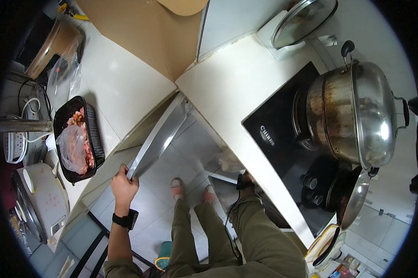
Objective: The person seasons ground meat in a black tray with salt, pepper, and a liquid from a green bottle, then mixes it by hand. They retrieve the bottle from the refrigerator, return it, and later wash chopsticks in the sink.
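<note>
My left hand (124, 187), with a black strapped device on its wrist, grips the end of a cabinet door (157, 135) that stands ajar below the left counter. My right hand (249, 179) is under the edge of the right counter, mostly hidden, beside another swung-out cabinet door (223, 194); what its fingers do is not visible. A translucent plastic bag (231, 161) shows close above it. On the left counter, a black plastic tray (99, 146) contains ground meat (88, 154) with a clear plastic bag (71, 147) lying on it.
A large steel pot (334, 114) stands on the black gas hob (264, 125), with a pan (355, 198) beside it. A glass lid (303, 24) leans at the back. Rice cookers (44, 201) line the left counter. A green bucket (165, 253) sits by my legs.
</note>
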`<state>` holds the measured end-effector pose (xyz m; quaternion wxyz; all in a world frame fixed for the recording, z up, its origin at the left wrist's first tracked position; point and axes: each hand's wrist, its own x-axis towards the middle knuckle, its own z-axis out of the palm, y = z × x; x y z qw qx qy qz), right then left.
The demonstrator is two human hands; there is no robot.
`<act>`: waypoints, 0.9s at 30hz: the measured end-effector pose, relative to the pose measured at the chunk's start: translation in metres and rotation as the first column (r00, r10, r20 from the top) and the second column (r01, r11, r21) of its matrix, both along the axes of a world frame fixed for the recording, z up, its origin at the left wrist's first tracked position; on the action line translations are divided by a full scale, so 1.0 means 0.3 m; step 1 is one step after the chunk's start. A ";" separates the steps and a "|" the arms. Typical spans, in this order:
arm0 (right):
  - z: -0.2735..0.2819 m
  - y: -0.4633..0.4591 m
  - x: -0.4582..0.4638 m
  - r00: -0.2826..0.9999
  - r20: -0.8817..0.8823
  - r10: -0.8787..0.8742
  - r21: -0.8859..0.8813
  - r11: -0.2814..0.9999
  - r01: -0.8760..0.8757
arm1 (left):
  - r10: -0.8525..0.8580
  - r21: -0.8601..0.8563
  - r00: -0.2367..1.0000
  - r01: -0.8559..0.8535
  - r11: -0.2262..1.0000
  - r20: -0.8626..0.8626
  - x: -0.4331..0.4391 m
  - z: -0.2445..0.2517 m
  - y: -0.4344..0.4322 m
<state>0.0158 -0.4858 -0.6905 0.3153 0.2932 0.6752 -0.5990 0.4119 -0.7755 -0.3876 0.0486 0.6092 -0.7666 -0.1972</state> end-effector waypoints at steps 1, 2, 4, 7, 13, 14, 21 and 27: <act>-0.009 0.007 -0.013 1.000 0.006 -0.003 0.000 1.000 0.003 | -0.011 -0.015 1.000 0.011 1.000 0.001 -0.001 0.000 0.005; -0.018 0.016 -0.019 1.000 0.020 0.008 -0.006 1.000 -0.008 | -0.007 -0.016 1.000 0.007 1.000 0.020 -0.002 -0.002 0.006; -0.040 0.034 -0.014 0.997 0.065 0.033 -0.021 0.999 -0.031 | -0.007 -0.074 1.000 0.006 0.997 -0.010 -0.002 -0.008 0.010; -0.087 0.068 0.003 0.980 0.155 0.122 -0.043 0.992 -0.117 | -0.012 -0.066 1.000 0.012 0.998 0.003 0.000 -0.015 0.015; -0.120 0.013 -0.007 0.741 0.453 0.495 -0.205 0.867 -0.454 | 0.025 -0.024 1.000 -0.025 0.999 -0.006 0.000 -0.025 0.040; -0.098 -0.034 -0.011 0.654 0.493 0.574 -0.262 0.815 -0.518 | 0.035 -0.049 0.999 -0.036 0.998 -0.015 -0.006 -0.027 0.054; 0.410 -0.483 0.187 -0.010 0.375 0.927 -0.578 0.225 -0.784 | 0.178 0.060 0.982 -0.174 0.983 -0.060 -0.119 -0.026 0.214; 0.856 -0.374 0.575 -0.274 0.142 0.951 -0.431 -0.190 -0.882 | 0.153 0.364 0.871 0.032 0.931 -0.467 -0.193 -0.040 0.362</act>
